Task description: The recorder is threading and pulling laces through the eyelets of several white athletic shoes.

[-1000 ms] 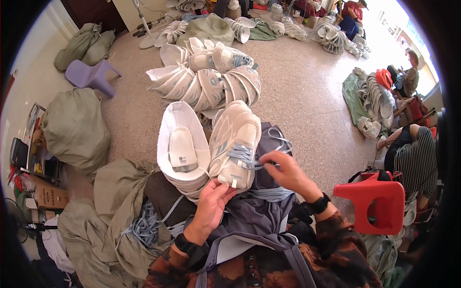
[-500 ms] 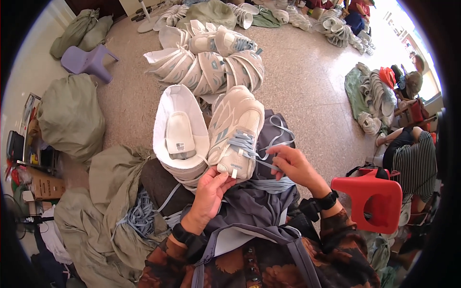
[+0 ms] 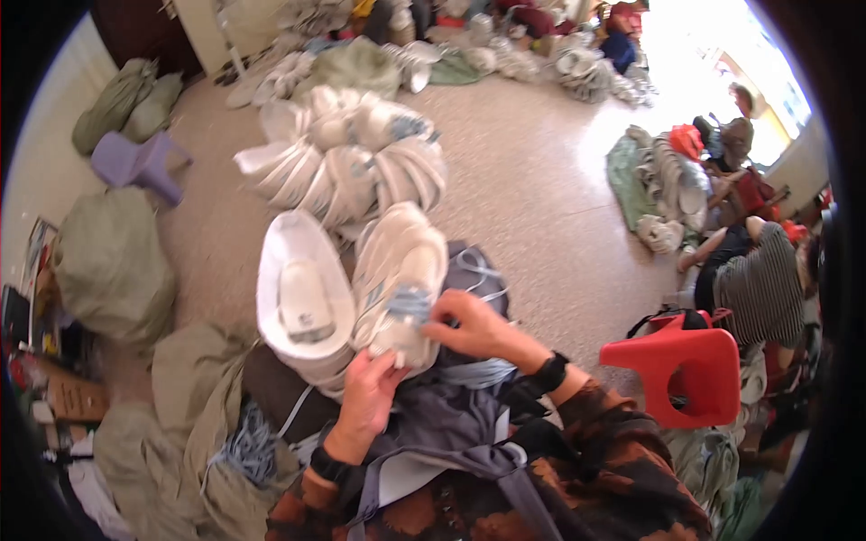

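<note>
A beige shoe upper [image 3: 397, 261] with blue-grey laces [image 3: 410, 302] rests on my lap, toe pointing away from me. My left hand [image 3: 368, 392] is closed on its near heel end, thumb on top. At the right side of the lacing my right hand [image 3: 474, 326] pinches the shoelace; blur hides its fingertips in part. Loose loops of lace [image 3: 483, 275] trail over dark cloth beyond that hand. Against the upper's left side stands a stack of nested white-lined shoe uppers [image 3: 271, 307], its opening facing up with a pale insole-shaped piece inside.
Ahead on the floor lies a curved row of nested shoe uppers [image 3: 343, 185]. At my left are a bundle of blue-grey laces [image 3: 251, 446], olive cloth [image 3: 135, 451], a full sack [image 3: 113, 266] and a purple stool [image 3: 140, 162]. A red chair [image 3: 713, 379] and a seated person [image 3: 762, 279] are at right.
My view has shifted, so the scene sits lower and further left. My right hand has moved in from beside the shoe upper to its lacing. The left hand keeps its hold.
</note>
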`<state>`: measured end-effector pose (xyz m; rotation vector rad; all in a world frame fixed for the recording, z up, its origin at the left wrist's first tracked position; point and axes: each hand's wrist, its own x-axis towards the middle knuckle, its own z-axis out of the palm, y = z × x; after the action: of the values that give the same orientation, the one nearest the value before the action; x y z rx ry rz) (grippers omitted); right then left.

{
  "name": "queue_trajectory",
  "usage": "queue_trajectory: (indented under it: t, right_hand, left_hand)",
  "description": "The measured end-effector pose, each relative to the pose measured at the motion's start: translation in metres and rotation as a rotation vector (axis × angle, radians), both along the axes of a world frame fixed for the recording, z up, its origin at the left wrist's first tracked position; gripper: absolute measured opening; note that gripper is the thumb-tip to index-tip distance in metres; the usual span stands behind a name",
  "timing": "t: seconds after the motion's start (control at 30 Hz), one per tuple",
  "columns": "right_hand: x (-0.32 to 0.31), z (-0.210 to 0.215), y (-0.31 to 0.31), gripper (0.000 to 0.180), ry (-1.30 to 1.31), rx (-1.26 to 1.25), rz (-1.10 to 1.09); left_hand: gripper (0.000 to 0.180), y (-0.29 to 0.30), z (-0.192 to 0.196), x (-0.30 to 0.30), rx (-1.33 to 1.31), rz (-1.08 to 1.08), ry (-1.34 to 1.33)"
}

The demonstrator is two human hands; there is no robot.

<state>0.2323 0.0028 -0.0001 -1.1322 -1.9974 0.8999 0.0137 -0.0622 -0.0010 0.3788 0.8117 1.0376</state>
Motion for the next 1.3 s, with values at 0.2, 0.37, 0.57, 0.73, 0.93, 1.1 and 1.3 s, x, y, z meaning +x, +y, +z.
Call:
queue_trajectory:
  t: [0.2,0.37,0.57,0.73,0.93,1.1,1.3]
  right_hand:
    - [-0.003,0.008,-0.009,0.018,-0.008,-0.094,-0.008]
    - [0.041,0.060,-0.022,0.023,0.239,-0.386,0.029]
    - [0.114,0.123,-0.041,0.031,1.060,-0.366,-0.016]
    - [0.179,0.151,-0.065,0.036,1.492,-0.228,-0.229]
    - [0.262,0.159,-0.100,0.031,1.495,-0.119,-0.385]
    - [0.358,0.156,-0.122,0.025,1.301,-0.056,-0.374]
    - [0.204,0.101,-0.075,0.035,0.839,-0.400,-0.588]
  left_hand:
    - [0.034,0.004,-0.010,0.004,-0.025,0.089,-0.115]
    - [0.035,0.004,-0.019,0.004,-0.006,0.091,-0.128]
    - [0.036,0.006,-0.016,0.006,-0.034,0.107,-0.159]
    - [0.034,0.005,-0.026,0.002,-0.027,0.111,-0.171]
    - [0.034,0.007,-0.032,-0.002,0.030,0.083,-0.185]
    - [0.030,0.006,-0.035,0.005,0.022,0.099,-0.179]
    - [0.025,0.004,-0.020,0.010,-0.002,0.128,-0.165]
